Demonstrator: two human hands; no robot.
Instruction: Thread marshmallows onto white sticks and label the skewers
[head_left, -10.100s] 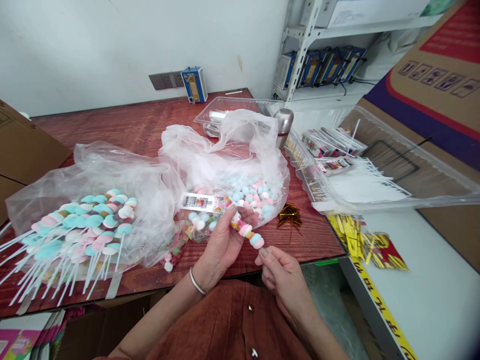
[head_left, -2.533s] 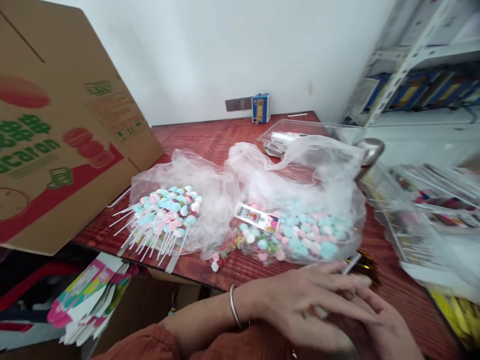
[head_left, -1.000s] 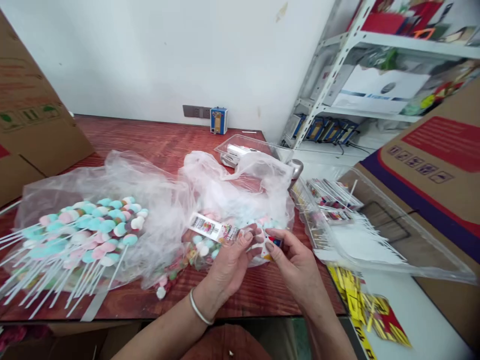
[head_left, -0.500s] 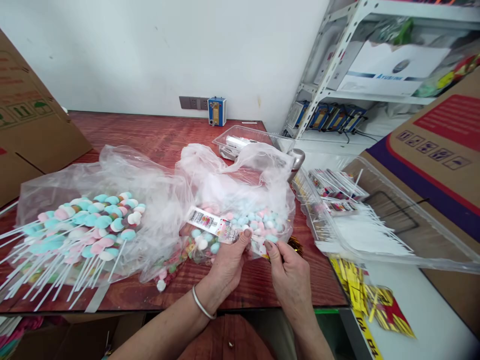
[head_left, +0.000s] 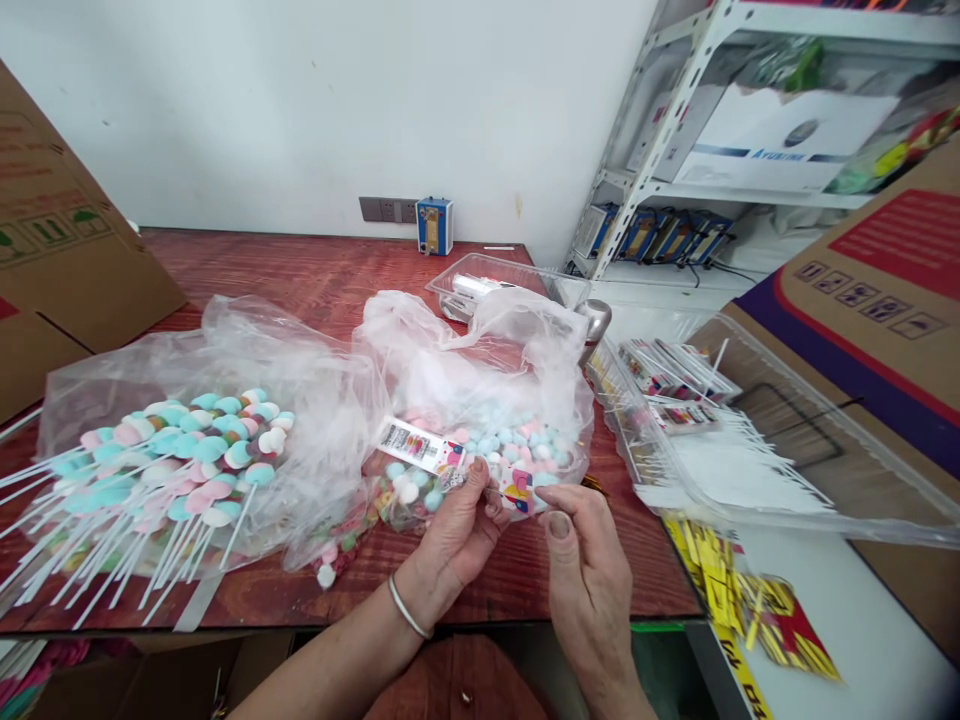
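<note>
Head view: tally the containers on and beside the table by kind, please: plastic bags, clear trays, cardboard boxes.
Plastic bags: 2, one with finished sticks, one with loose candies
Clear plastic trays: 2, a small one at the back, a large one on the right
Cardboard boxes: 2, left and right
Total: 6

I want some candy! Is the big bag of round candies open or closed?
Open. The plastic bag gapes at the top, its mouth loose and untied, with pink, blue and white candies piled inside.
</note>
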